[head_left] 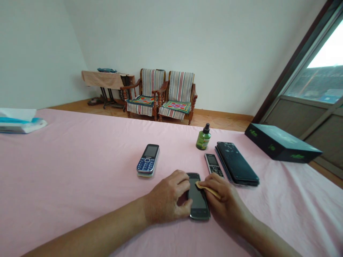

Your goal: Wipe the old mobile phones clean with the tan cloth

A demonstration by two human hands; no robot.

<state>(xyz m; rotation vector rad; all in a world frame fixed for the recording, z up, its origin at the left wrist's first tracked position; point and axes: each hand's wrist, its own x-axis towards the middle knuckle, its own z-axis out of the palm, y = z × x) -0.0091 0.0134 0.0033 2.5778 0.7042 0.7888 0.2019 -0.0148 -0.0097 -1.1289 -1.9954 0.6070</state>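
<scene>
A dark touchscreen smartphone (197, 200) lies face up on the pink cloth in front of me. My left hand (170, 196) grips its left edge, fingertips near the top and thumb by the lower side. In my right hand (223, 198) is a folded yellow cloth (210, 191), pressed against the phone's screen; part of the cloth is hidden by the fingers. Just beyond my right hand lies a small keypad phone (213, 164). A blue keypad phone (148, 159) rests on a thin light-coloured item, left of and beyond my left hand.
A green spray bottle (203, 138) stands behind the phones. To the right are stacked dark devices (237, 162) and a black box (281, 142). A white and blue package (20, 121) sits at far left. Two chairs (177, 94) and a cloth-covered table (104, 78) stand by the wall.
</scene>
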